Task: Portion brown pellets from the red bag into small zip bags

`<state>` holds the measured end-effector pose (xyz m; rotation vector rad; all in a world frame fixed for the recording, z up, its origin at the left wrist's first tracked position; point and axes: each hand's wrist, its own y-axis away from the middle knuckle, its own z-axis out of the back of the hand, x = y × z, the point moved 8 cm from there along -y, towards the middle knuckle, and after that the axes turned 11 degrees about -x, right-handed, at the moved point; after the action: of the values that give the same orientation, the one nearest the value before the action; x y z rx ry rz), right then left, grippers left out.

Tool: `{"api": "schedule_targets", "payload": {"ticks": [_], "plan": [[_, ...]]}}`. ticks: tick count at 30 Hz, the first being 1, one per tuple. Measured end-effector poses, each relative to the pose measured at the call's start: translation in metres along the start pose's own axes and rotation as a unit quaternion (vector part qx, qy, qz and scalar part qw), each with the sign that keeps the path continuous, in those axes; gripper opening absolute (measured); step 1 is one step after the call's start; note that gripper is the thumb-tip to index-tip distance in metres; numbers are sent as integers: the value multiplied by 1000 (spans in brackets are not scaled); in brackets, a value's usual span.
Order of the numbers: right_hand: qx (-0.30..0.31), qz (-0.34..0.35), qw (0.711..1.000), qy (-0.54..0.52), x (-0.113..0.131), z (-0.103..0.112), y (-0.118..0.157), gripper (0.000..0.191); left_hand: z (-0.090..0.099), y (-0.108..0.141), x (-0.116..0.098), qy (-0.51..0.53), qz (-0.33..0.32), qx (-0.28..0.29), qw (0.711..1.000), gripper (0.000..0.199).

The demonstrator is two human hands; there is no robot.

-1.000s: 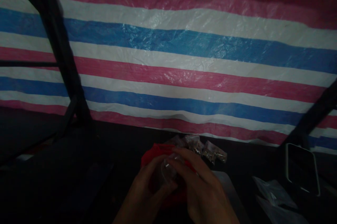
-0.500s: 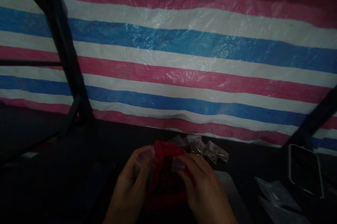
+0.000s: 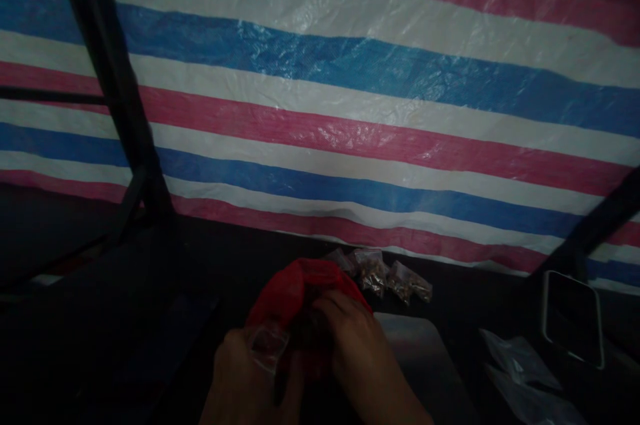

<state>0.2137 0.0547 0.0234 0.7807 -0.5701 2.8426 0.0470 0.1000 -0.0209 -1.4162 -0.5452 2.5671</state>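
A red bag [image 3: 283, 295] stands open at the bottom middle, its inside too dark to make out. At its left edge my left hand [image 3: 243, 372] is closed on a small clear plastic bag [image 3: 269, 347]. My right hand [image 3: 353, 345] reaches into the mouth of the red bag from the right, fingers bent down; the fingertips and anything between them are lost in the dark. Just behind the red bag lie several small filled clear bags [image 3: 373, 275].
A flat grey metallic plate [image 3: 420, 352] is to the right of my right hand. Farther right are flat clear plastic bags [image 3: 525, 362] and a phone [image 3: 573, 318]. Striped sheeting [image 3: 350, 125] hangs behind, with dark frame posts [image 3: 120, 92] at the sides.
My right hand has moved down into the red bag. My left hand has moved lower and left with the clear bag, and the red bag's mouth is spread wider. The view has tilted slightly.
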Motion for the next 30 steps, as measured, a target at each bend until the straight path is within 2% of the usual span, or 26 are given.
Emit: {"api": "schedule_targets", "payload": {"ticks": [1, 3, 6, 9, 12, 14, 16, 19, 22, 24, 26, 30], "plan": [[1, 2, 1000, -11, -2, 0, 2, 67, -2, -1, 6, 3, -15, -14, 1000, 35], [5, 4, 999, -32, -4, 0, 6, 65, -6, -2, 21, 31, -3, -23, 999, 38], [12, 1, 998, -64, -2, -3, 11, 63, -17, 0, 32, 117, 59, 28, 991, 38], [14, -21, 994, -102, 2, -8, 13, 61, -23, 0, 26, 178, 118, 76, 974, 38], [-5, -65, 986, -151, -1, -12, 12, 55, -15, -6, 14, 228, 165, 41, 959, 41], [-23, -104, 975, -193, -8, -13, 12, 52, -6, -11, 5, 249, 173, 7, 953, 41], [-34, -137, 959, -246, -16, -15, 12, 51, 0, -15, -3, 249, 158, 7, 955, 34], [-31, -164, 923, -346, -23, -15, 12, 44, -1, -17, -9, 210, 116, 62, 969, 18], [-27, -165, 886, -432, -19, -5, 10, 30, -6, -15, -6, 168, 84, 103, 977, 20], [-35, -161, 874, -457, -13, 5, 10, 29, -9, -14, -6, 155, 63, 108, 980, 24], [-59, -137, 885, -442, -3, 17, 10, 30, -12, -14, -11, 146, 34, 106, 983, 26], [-127, -35, 943, -306, 20, 37, 13, 38, -12, -15, -29, 122, -34, 98, 987, 23]]}}
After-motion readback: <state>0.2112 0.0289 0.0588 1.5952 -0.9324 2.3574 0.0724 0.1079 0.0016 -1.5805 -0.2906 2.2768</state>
